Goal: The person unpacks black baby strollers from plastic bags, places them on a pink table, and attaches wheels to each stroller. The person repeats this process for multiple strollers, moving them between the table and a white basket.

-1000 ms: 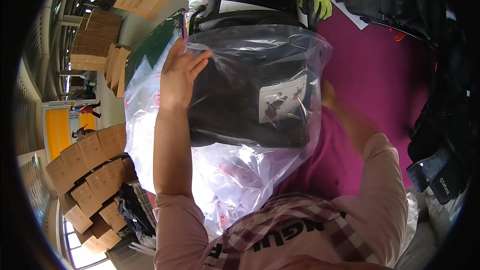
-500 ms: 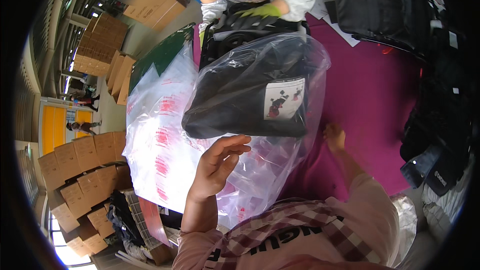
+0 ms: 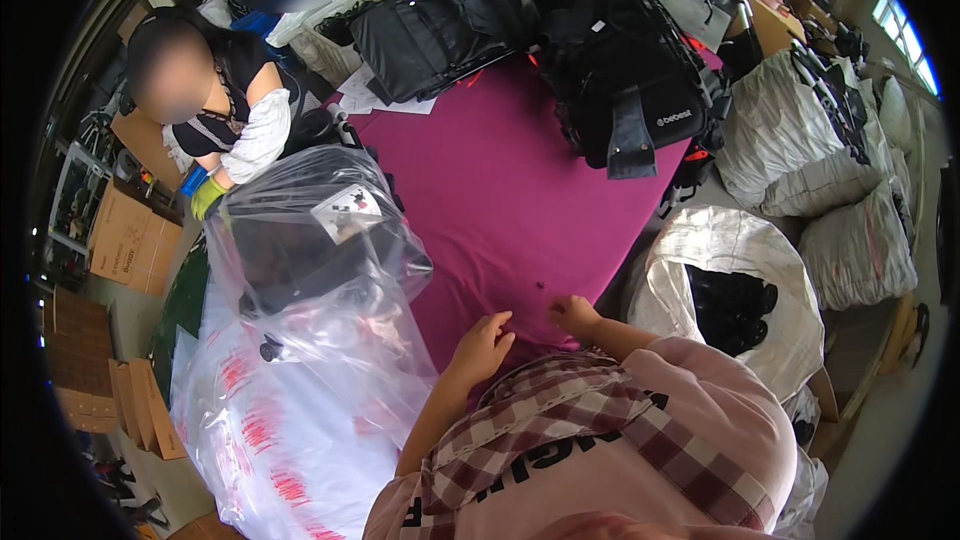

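My left hand hovers over the near edge of the purple cloth, fingers apart and nothing in it. To its right, my right hand is held with fingers loosely bent, and no object shows in it. A small dark piece lies on the cloth just beyond both hands. Left of my hands, a black folded stroller sits inside a clear plastic bag, with a printed picture sheet on it. A co-worker's green-gloved hand is at the bag's far left side.
Flat plastic bags with red print are stacked at the near left. Black strollers stand along the purple table's far side. A white woven sack holding black parts is at the right; cardboard boxes stand at the left.
My view has swung right, so the bagged stroller now appears farther left. My left hand has come away from the bag's near side toward my right hand. Both hands are closer to my body.
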Demonstrator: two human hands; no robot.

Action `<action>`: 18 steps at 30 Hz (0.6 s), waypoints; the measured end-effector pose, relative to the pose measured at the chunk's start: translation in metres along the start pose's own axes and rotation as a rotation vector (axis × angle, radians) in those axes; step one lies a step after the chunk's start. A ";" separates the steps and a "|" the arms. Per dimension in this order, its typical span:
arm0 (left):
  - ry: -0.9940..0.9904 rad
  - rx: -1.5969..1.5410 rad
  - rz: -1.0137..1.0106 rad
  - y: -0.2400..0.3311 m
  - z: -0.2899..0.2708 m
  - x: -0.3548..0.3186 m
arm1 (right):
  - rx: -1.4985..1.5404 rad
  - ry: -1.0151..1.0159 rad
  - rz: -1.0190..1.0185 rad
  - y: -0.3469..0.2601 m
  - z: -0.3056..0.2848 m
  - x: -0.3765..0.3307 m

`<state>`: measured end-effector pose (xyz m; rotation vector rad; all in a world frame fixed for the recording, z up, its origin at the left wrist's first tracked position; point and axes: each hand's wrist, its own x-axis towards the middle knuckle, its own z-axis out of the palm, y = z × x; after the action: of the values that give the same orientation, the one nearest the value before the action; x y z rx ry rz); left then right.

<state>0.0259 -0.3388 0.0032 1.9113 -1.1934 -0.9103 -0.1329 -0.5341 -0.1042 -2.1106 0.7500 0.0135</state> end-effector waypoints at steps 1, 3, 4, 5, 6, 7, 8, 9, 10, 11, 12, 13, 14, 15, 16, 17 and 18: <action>-0.001 0.225 0.016 -0.023 0.023 -0.007 | 0.011 0.003 0.060 0.010 -0.002 -0.009; -0.188 0.276 -0.080 -0.057 0.050 -0.023 | 0.044 0.004 0.171 0.037 -0.007 -0.027; -0.234 0.120 -0.202 -0.071 0.057 -0.028 | 0.016 -0.002 0.203 0.047 -0.007 -0.038; -0.275 -0.035 -0.328 -0.083 0.061 -0.034 | 0.008 -0.019 0.225 0.051 -0.007 -0.047; -0.222 -0.067 -0.364 -0.091 0.063 -0.042 | 0.004 -0.040 0.251 0.053 -0.006 -0.058; -0.166 -0.097 -0.406 -0.097 0.065 -0.050 | 0.004 -0.067 0.274 0.059 -0.004 -0.067; -0.107 -0.127 -0.446 -0.103 0.067 -0.057 | 0.016 -0.092 0.245 0.079 0.006 -0.062; -0.081 -0.067 -0.456 -0.121 0.070 -0.064 | 0.025 -0.103 0.242 0.068 0.001 -0.055; -0.056 -0.011 -0.461 -0.147 0.074 -0.067 | 0.028 -0.111 0.242 0.045 -0.015 -0.045; -0.043 0.042 -0.460 -0.159 0.077 -0.065 | 0.029 -0.114 0.252 0.036 -0.027 -0.039; -0.010 -0.015 -0.536 -0.156 0.078 -0.060 | 0.019 -0.016 0.108 0.038 -0.030 -0.028; 0.024 -0.073 -0.612 -0.151 0.079 -0.055 | 0.045 0.002 0.074 0.042 -0.036 -0.020; 0.060 -0.131 -0.689 -0.146 0.080 -0.048 | 0.071 0.019 0.039 0.044 -0.043 -0.007; 0.116 -0.149 -0.716 -0.138 0.081 -0.043 | 0.099 0.028 0.001 0.040 -0.055 0.008; 0.179 -0.165 -0.739 -0.129 0.080 -0.037 | 0.127 0.041 -0.047 0.037 -0.072 0.025; 0.241 -0.182 -0.762 -0.124 0.081 -0.029 | 0.147 0.103 -0.122 0.035 -0.093 0.043; 0.237 -0.064 -0.657 -0.140 0.085 -0.035 | 0.175 0.162 -0.203 0.026 -0.123 0.061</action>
<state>0.0040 -0.2761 -0.1506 2.3213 -0.3834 -0.9880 -0.1277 -0.6672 -0.0635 -2.0261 0.6037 -0.3257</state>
